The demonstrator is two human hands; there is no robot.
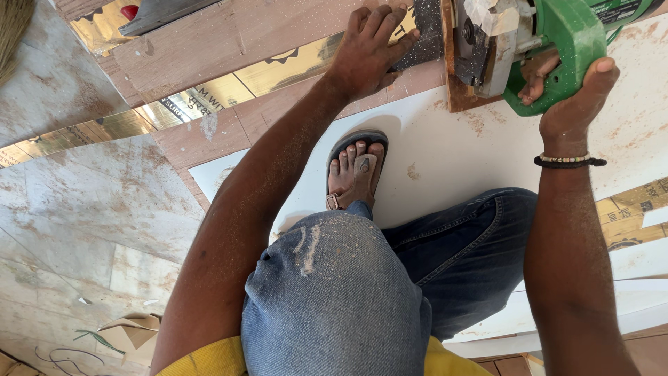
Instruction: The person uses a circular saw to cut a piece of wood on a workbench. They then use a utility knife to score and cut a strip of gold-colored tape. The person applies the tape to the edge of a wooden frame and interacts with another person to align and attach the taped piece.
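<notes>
Gripping a green saw (557,49) at far right, the right hand (574,90) is wrapping its handle — the left hand (369,49) is pressing flat, fingers spread, on the board (209,42) just left of the saw, foot (356,174) planted on a white sheet (452,160).

A long gold foil label strip (209,94) with black print runs slantwise along the reddish board, from the left edge up toward the top middle, where it passes under the left hand (369,49). Another patch of the same shiny gold label (101,28) shows at the top left, partly covered by a grey piece, and a tan printed label (633,216) with dark markings lies at the right edge beside the forearm. Low on the floor at the left sits a torn, opened brown cardboard package (132,334).
</notes>
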